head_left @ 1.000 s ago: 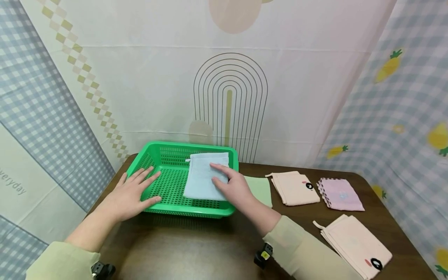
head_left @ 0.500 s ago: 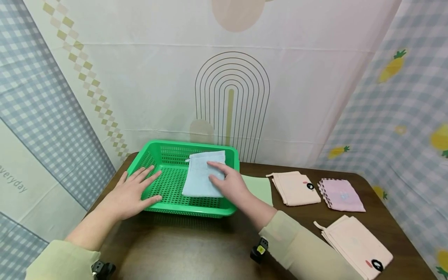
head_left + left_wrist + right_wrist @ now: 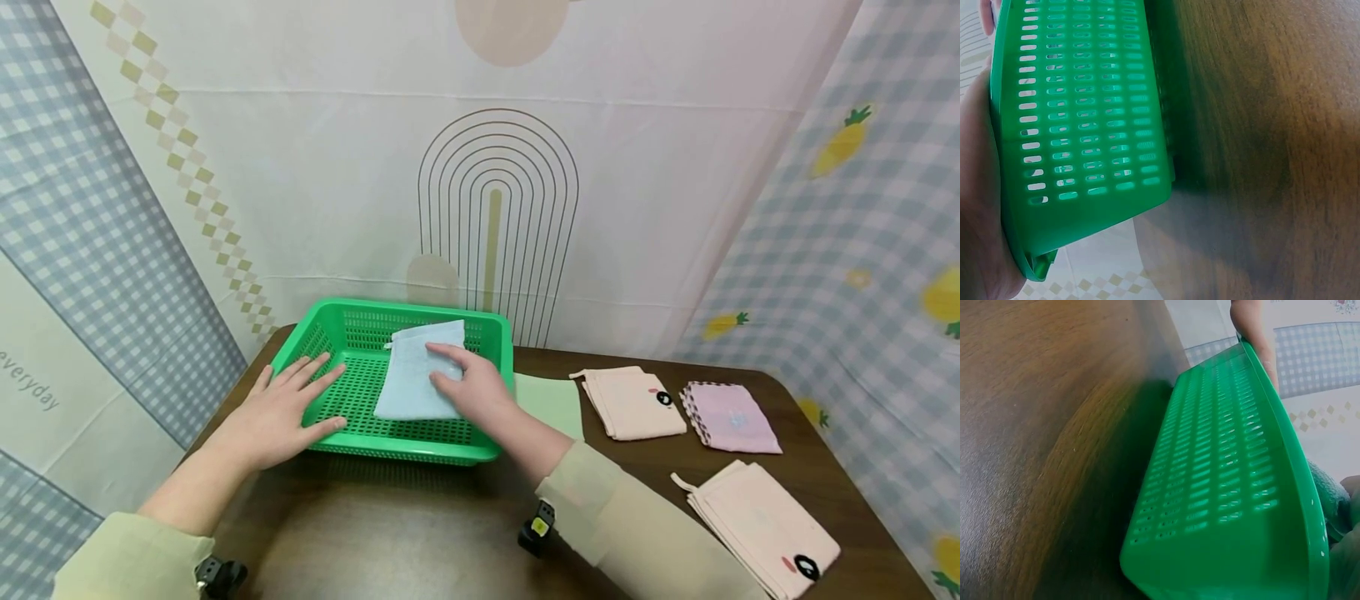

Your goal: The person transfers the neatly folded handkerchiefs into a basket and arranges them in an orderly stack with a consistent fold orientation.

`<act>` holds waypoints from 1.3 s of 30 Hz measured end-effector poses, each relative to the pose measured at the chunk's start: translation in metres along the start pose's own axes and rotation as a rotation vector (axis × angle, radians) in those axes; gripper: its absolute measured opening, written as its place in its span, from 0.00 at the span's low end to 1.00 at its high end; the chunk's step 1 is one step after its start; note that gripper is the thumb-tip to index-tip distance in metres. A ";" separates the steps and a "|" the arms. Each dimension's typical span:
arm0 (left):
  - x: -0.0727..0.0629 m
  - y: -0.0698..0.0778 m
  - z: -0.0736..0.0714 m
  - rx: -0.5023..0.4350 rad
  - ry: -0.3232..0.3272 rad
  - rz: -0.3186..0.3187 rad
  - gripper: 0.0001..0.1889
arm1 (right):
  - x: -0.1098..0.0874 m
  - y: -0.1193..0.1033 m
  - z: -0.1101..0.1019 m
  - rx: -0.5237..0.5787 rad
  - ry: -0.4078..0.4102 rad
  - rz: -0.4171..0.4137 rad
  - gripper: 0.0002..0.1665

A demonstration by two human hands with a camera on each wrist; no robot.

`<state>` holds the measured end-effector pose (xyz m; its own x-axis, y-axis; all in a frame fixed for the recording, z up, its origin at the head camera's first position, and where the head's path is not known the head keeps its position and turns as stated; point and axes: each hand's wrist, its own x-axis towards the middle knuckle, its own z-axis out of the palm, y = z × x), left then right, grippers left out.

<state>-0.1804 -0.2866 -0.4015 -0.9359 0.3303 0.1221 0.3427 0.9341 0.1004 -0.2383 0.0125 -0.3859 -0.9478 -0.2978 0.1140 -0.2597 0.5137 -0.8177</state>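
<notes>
L hand (image 3: 277,417) rests on the 9 o'c. end of the green rect. plastic basket w/ slotted sides (image 3: 397,447); its fingers are straight & spread apart, reaching inward over the rim, thumb pointing toward 3 o'c. L wrist view has the base of that hand against the rim.

R hand (image 3: 474,387) is at the basket's 3 o'c. end, on the light-blue folded fabric cloth (image 3: 408,379). Thumb & index lie on the cloth's upper face, apart w/ a gap btwn; other fingers hidden, so can't tell if they clamp it from below. Cloth is inside the basket outline, just toward 3 o'c. of center, small white loop (image 3: 387,346) at its 10 o'c. corner; can't tell how much of it touches the basket floor.

Basket stands on a dark-brown wood-grain table (image 3: 360,525). Just past its 3 o'c. rim: a pale-green flat rect. piece (image 3: 547,404), partly hidden, material unclear. Farther toward 3 o'c.: a cream folded fabric towel w/ face print (image 3: 633,404), then a lilac folded fabric towel w/ checkered edge (image 3: 735,419). Toward 4 o'c.: a second cream folded towel w/ face print (image 3: 761,521), loop at its 10 o'c. corner.
</notes>
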 end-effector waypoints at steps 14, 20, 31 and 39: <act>0.001 -0.001 0.000 -0.008 -0.008 -0.001 0.42 | 0.008 -0.002 0.010 0.015 -0.037 0.042 0.27; 0.000 0.000 -0.002 -0.010 -0.009 0.001 0.42 | 0.012 0.001 0.015 0.002 -0.048 0.064 0.27; 0.000 0.000 0.000 -0.012 -0.001 0.000 0.42 | 0.017 -0.001 0.021 -0.041 -0.119 0.093 0.30; 0.000 0.000 0.000 -0.013 -0.002 -0.001 0.43 | 0.019 -0.003 0.026 -0.071 -0.201 0.092 0.33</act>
<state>-0.1802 -0.2869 -0.4012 -0.9364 0.3297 0.1204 0.3429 0.9325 0.1136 -0.2505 -0.0153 -0.3964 -0.9141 -0.3976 -0.0799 -0.1927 0.5992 -0.7770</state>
